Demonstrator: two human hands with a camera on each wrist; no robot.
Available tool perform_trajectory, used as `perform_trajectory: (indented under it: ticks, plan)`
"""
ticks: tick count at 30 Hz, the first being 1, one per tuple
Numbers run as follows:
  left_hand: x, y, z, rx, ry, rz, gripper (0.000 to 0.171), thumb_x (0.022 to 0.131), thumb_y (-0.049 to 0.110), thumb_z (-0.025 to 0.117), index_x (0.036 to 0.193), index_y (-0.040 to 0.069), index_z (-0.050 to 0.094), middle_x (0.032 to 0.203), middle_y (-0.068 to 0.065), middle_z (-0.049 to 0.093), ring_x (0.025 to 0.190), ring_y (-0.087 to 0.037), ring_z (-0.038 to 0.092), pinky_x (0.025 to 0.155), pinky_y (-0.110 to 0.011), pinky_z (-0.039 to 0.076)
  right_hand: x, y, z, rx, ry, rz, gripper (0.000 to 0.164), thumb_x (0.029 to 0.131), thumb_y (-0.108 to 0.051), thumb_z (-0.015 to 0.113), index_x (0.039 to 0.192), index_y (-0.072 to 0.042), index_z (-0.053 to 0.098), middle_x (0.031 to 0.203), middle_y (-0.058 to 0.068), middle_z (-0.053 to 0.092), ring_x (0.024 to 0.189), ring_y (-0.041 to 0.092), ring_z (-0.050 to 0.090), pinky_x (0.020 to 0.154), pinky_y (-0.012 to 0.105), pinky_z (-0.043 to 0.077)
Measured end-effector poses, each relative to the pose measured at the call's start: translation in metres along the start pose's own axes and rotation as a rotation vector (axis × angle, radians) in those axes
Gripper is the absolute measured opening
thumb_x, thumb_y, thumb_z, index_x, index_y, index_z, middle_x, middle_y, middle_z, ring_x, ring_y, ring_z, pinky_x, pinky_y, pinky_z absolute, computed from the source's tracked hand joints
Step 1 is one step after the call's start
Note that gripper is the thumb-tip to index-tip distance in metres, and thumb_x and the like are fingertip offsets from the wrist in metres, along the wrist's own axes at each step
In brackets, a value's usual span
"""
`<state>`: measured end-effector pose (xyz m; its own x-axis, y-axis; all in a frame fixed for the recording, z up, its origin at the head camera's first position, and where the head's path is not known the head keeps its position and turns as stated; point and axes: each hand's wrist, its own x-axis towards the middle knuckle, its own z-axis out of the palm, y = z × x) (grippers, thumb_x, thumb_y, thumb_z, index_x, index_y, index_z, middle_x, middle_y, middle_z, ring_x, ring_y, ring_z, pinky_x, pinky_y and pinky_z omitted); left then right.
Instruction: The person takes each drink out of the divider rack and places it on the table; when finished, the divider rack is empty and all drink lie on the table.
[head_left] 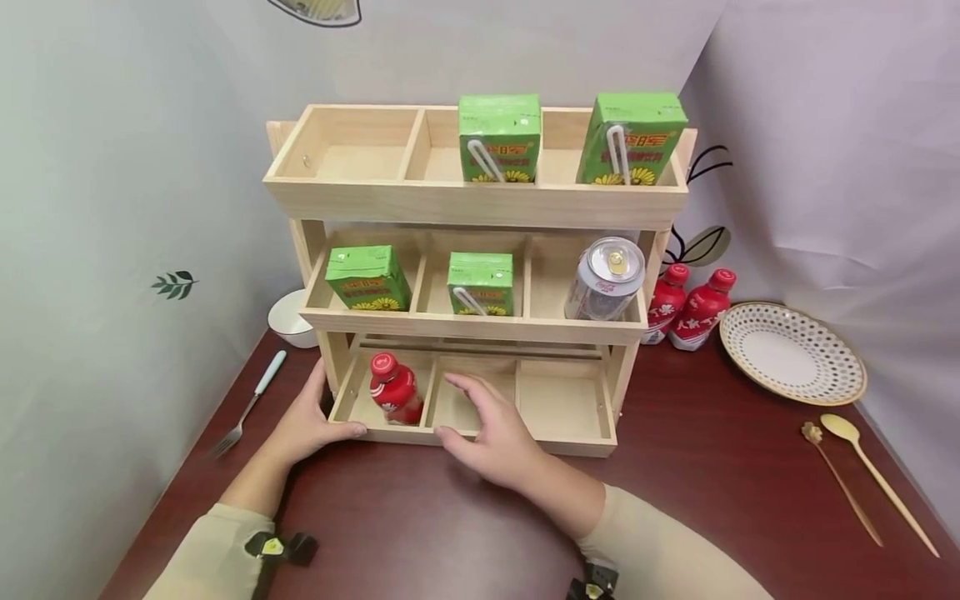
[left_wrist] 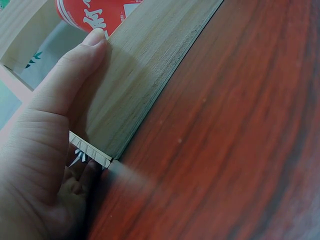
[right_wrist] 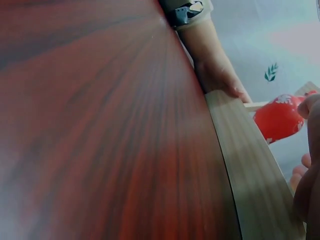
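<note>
A three-tier wooden shelf (head_left: 480,204) stands on the table, each tier split into three compartments. My left hand (head_left: 309,425) grips its lower left corner, the thumb along the front board and the fingers round the side. A red bottle (head_left: 395,390) with a red cap stands in the bottom left compartment, leaning slightly. Just right of that bottle, my right hand (head_left: 498,433) hovers over the bottom middle compartment, thumb and fingers spread with nothing between them. In the right wrist view the red bottle (right_wrist: 280,119) shows beyond the right fingers, apart from them as far as the head view shows.
Green drink cartons (head_left: 500,137) stand on the top and middle tiers. A silver can (head_left: 606,279) occupies the middle tier's right compartment. Two red bottles (head_left: 697,308), a patterned plate (head_left: 792,353) and golden spoons (head_left: 877,475) lie rightward. Leftward are a white bowl (head_left: 291,320) and fork (head_left: 252,403).
</note>
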<state>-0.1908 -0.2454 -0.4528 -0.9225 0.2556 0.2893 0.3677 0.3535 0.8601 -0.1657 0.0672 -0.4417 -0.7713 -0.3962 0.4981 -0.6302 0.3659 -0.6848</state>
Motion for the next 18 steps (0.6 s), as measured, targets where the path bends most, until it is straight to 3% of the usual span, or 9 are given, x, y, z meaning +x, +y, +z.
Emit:
perform_trajectory:
  ticks: [7,18]
  plan:
    - [-0.003,-0.003,-0.003,0.003,-0.003,-0.003,0.123,0.058,0.004,0.091,0.155,0.018,0.016,0.146,-0.017,0.035,0.122,-0.036,0.044,0.094,-0.021,0.040,0.009,-0.003,0.014,-0.018,0.011,-0.005,0.065,0.081,-0.031,0.075,0.138,-0.014,0.049,0.135,-0.003,0.052,0.124,0.011,0.048,0.102,0.036,0.040]
    - [0.000,0.000,-0.004,-0.009,-0.011,0.015,0.124,0.057,0.004,0.092,0.155,0.014,0.016,0.146,-0.018,0.035,0.121,-0.037,0.045,0.094,-0.027,0.042,0.026,-0.012,0.036,-0.052,0.024,0.035,0.074,0.082,-0.036,0.074,0.143,-0.009,0.041,0.140,0.005,0.050,0.127,0.018,0.048,0.102,0.037,0.040]
